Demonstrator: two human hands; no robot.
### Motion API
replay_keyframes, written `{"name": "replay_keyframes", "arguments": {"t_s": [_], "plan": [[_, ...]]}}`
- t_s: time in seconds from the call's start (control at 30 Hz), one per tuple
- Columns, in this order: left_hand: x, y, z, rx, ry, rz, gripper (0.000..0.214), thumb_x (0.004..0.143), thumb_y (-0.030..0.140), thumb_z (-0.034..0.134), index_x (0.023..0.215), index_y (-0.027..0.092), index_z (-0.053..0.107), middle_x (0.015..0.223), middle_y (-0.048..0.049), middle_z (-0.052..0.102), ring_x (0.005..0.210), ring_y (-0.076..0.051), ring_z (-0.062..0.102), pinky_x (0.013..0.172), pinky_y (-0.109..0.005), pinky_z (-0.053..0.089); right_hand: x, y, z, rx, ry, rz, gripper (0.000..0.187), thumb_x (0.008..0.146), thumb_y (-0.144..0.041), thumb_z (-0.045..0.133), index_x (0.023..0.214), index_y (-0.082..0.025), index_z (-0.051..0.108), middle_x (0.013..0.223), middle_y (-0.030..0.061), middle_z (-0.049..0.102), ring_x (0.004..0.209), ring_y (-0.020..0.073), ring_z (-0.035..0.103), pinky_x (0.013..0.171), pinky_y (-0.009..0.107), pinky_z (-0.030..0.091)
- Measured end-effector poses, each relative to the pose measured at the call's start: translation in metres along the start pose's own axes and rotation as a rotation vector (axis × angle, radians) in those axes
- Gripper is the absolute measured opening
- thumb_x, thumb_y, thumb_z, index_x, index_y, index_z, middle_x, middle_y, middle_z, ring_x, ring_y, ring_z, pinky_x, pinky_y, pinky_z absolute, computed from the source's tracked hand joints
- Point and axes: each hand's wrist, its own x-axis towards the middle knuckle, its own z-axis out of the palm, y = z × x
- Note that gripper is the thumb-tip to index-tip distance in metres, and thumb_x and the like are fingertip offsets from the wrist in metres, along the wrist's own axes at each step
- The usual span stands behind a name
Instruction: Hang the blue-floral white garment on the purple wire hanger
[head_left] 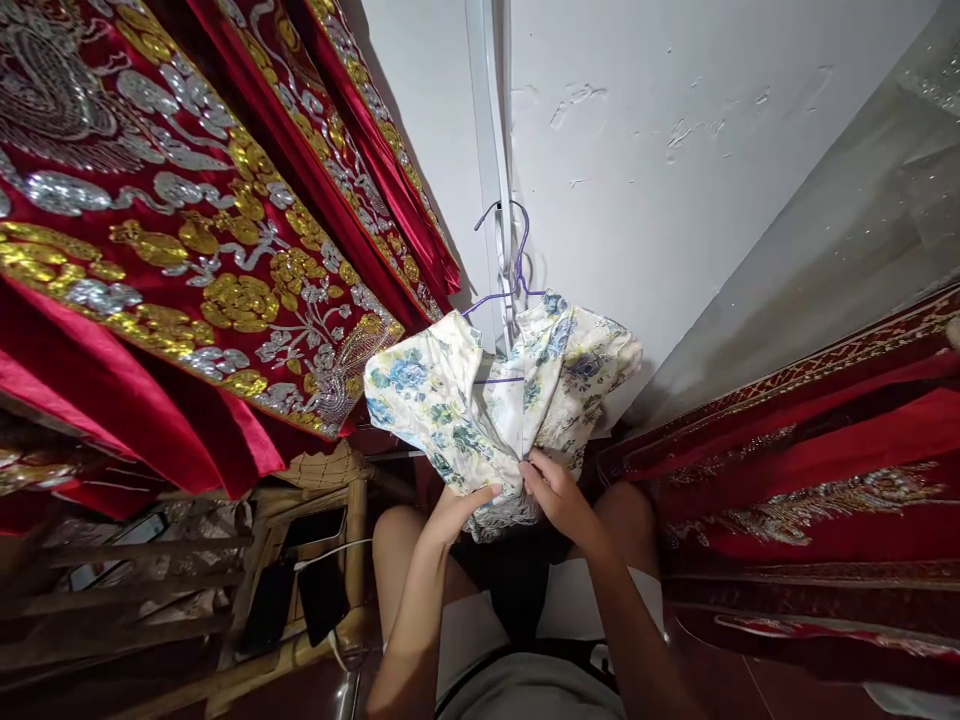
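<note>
One cream blouse (450,400), flowered blue and green, hangs open-necked on a purple hanger (519,275); I see the right hand (556,497) pinching its front edge, the left hand (456,514) thumb-over-cloth, its hidden fingers' closure beyond my telling.

Floral top (541,400)'s on a purple hanger (519,268); bamboo stand (358,580) near me, w/ approx. 3 blk phone-like slabs (322,597) + wht cable (337,551).

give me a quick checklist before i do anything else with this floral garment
1. Purple hanger inside the floral garment: ok
2. Hanger's hook secure on a support: cannot tell
3. Right hand on the front opening's edge: ok, pinching it
4. Left hand holding firmly: cannot tell, partly hidden by the fabric
5. Front edges meeting up to the neck: not ok, gap above the right hand
</note>
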Motion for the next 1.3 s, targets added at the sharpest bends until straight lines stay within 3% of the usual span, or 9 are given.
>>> {"name": "replay_keyframes", "arguments": {"t_s": [0.1,0.27,0.43,0.7,0.83,0.93,1.07,1.2,1.3], "plan": [[0.001,-0.004,0.006,0.11,0.17,0.174,0.073,0.066,0.044,0.085,0.13,0.019,0.059,0.125,-0.0145,0.069,0.13,-0.034,0.059,0.114,-0.047,0.044,0.003,-0.006,-0.013,-0.038,0.049,0.015,0.042,0.101,-0.046,0.045,0.066,-0.022,0.038,0.061,-0.0028,0.039,0.06,0.0154,0.04,0.059,0.031,0.029],[0.003,-0.039,0.037,0.417,0.782,0.773,0.08,0.07,0.039,0.082,0.136,0.022,0.041,0.146,-0.0196,0.044,0.142,-0.033,0.043,0.117,-0.048,0.038,0.004,-0.002,-0.008,0.174,0.102,0.099,0.035,0.094,-0.037,0.048,0.063,-0.021,0.052,0.057,-0.0012,0.047,0.057,0.0157,0.044,0.057,0.03,0.032],[0.013,-0.047,0.061,0.555,0.313,0.711,0.005,0.087,0.027,0.058,0.088,0.024,0.054,0.083,-0.0041,0.06,0.081,-0.022,0.062,0.077,-0.035,0.052,0.003,-0.002,0.006,0.327,0.047,0.143,0.03,0.088,-0.037,0.053,0.065,-0.019,0.061,0.049,-0.002,0.05,0.049,0.0138,0.044,0.054,0.029,0.033],[0.037,-0.018,0.055,0.706,-0.01,0.631,0.014,0.087,0.021,0.052,0.073,0.022,0.049,0.071,0.0004,0.05,0.061,-0.015,0.047,0.062,-0.028,0.038,0.085,-0.098,-0.073,0.484,0.143,0.05,0.026,0.079,-0.041,0.071,0.07,-0.018,0.062,0.045,-0.0067,0.045,0.038,0.0067,0.027,0.038,0.025,0.018],[0.041,-0.001,0.051,0.826,-0.068,0.555,0.011,0.083,0.017,0.056,0.073,0.02,0.056,0.072,-0.0002,0.057,0.061,-0.014,0.049,0.062,-0.026,0.036,0.109,-0.14,-0.078,0.564,0.171,-0.106,0.032,0.08,-0.047,0.073,0.075,-0.017,0.061,0.047,-0.0061,0.046,0.04,0.0069,0.03,0.038,0.023,0.018],[0.039,0.03,0.053,0.719,-0.088,0.591,0.015,0.087,0.019,0.06,0.098,0.019,0.069,0.087,-0.0033,0.069,0.061,-0.013,0.053,0.064,-0.026,0.041,0.099,-0.141,-0.063,0.527,0.178,-0.111,0.031,0.086,-0.046,0.068,0.076,-0.018,0.061,0.05,-0.0044,0.05,0.043,0.008,0.037,0.04,0.022,0.025],[0.04,0.099,0.059,0.47,0.184,0.878,0.044,0.098,0.032,0.056,0.141,0.023,0.055,0.099,-0.0049,0.071,0.069,-0.014,0.059,0.069,-0.028,0.047,0.085,-0.132,-0.054,0.424,0.195,-0.086,0.028,0.091,-0.04,0.06,0.073,-0.019,0.061,0.05,-0.0043,0.05,0.044,0.0087,0.038,0.044,0.023,0.029],[0.048,0.161,0.065,0.66,0.143,1.062,0.025,0.099,0.036,0.054,0.11,0.021,0.072,0.093,-0.0051,0.072,0.075,-0.016,0.061,0.072,-0.029,0.047,0.084,-0.133,-0.059,0.329,0.211,-0.155,0.029,0.093,-0.035,0.055,0.067,-0.021,0.055,0.049,-0.0063,0.039,0.045,0.0095,0.032,0.047,0.025,0.025],[0.049,0.177,0.064,0.753,0.171,1.126,0.024,0.098,0.037,0.057,0.089,0.019,0.071,0.082,-0.0039,0.07,0.074,-0.017,0.06,0.075,-0.03,0.046,0.085,-0.125,-0.056,0.185,0.245,-0.244,0.031,0.093,-0.034,0.052,0.065,-0.021,0.05,0.051,-0.0061,0.035,0.048,0.0105,0.031,0.05,0.026,0.024]]}}
